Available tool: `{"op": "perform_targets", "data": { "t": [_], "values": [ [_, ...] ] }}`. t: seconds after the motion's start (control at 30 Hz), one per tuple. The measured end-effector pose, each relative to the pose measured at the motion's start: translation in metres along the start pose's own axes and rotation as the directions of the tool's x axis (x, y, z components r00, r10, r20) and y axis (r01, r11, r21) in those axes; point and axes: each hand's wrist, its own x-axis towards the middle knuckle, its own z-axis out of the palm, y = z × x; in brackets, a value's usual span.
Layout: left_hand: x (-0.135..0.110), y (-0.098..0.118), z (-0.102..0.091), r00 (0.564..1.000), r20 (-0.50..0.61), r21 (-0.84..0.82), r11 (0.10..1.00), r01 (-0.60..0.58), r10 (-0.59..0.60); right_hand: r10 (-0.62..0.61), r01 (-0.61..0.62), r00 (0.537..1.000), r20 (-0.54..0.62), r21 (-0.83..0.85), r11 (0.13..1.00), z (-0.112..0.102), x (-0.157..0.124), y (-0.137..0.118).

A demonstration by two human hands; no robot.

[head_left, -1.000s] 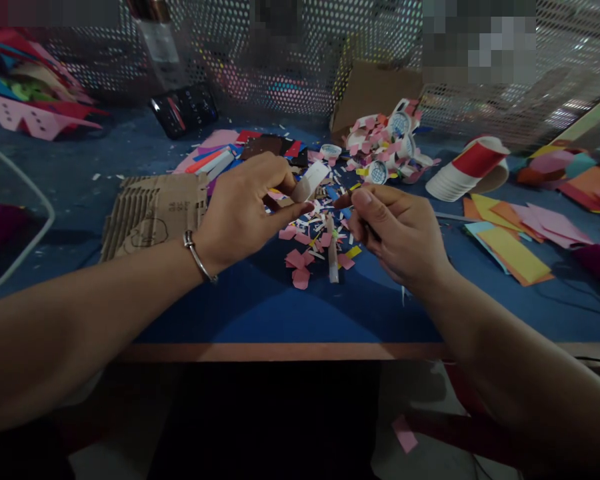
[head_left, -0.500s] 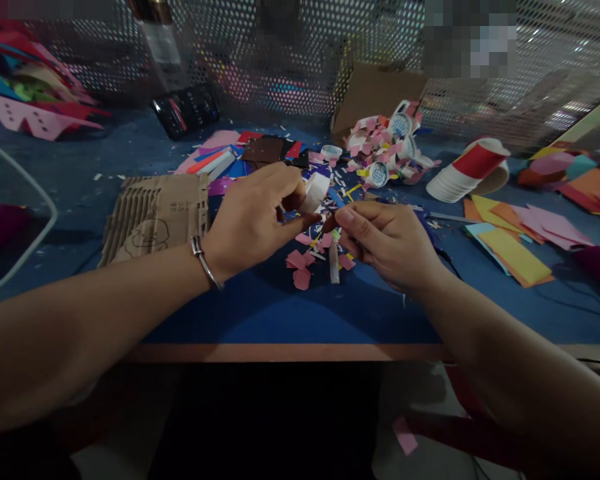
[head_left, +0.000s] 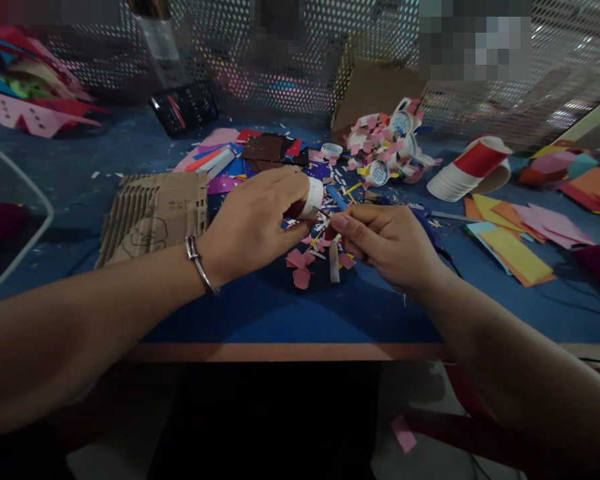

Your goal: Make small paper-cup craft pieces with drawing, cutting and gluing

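My left hand (head_left: 257, 220) is closed round a small white cylinder (head_left: 313, 197), a glue-bottle-like thing, above a heap of paper scraps (head_left: 305, 253) on the blue table (head_left: 260, 307). My right hand (head_left: 387, 243) is pinched shut on a small dark piece (head_left: 331, 233) that I cannot name, its fingertips almost touching the white cylinder's lower end. A white stick-like tube (head_left: 334, 261) lies on the table just below both hands. A metal bangle (head_left: 198, 264) sits on my left wrist.
A corrugated cardboard piece (head_left: 155, 210) lies to the left. A stack of paper cups (head_left: 467, 172) lies on its side at right, beside sheets of coloured paper (head_left: 515, 243). Decorated small cups (head_left: 390, 147) and a perforated metal screen (head_left: 305, 60) stand behind. A phone (head_left: 185, 107) lies at the back.
Both hands have come together and dropped slightly toward the scraps. The white cylinder has tipped from slanting up to lying nearer my right fingertips.
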Motion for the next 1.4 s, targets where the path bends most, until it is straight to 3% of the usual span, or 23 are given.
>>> {"op": "perform_targets", "data": {
  "t": [0.47, 0.83, 1.4],
  "values": [
    [0.003, 0.005, -0.006, 0.993, 0.114, 0.011, 1.000, 0.017, -0.018, -0.108, 0.112, 0.992, 0.058, -0.070, 0.991, -0.002, 0.001, -0.003],
    [0.002, -0.007, -0.003, 0.998, 0.056, -0.018, 1.000, 0.014, -0.013, 0.029, -0.030, 0.999, 0.024, 0.029, 0.999, -0.005, -0.001, 0.001],
    [0.002, -0.002, -0.008, 0.987, 0.155, 0.008, 0.999, -0.046, 0.044, 0.095, -0.094, 0.996, 0.003, 0.094, 0.991, -0.005, -0.001, 0.000]
  ]
}}
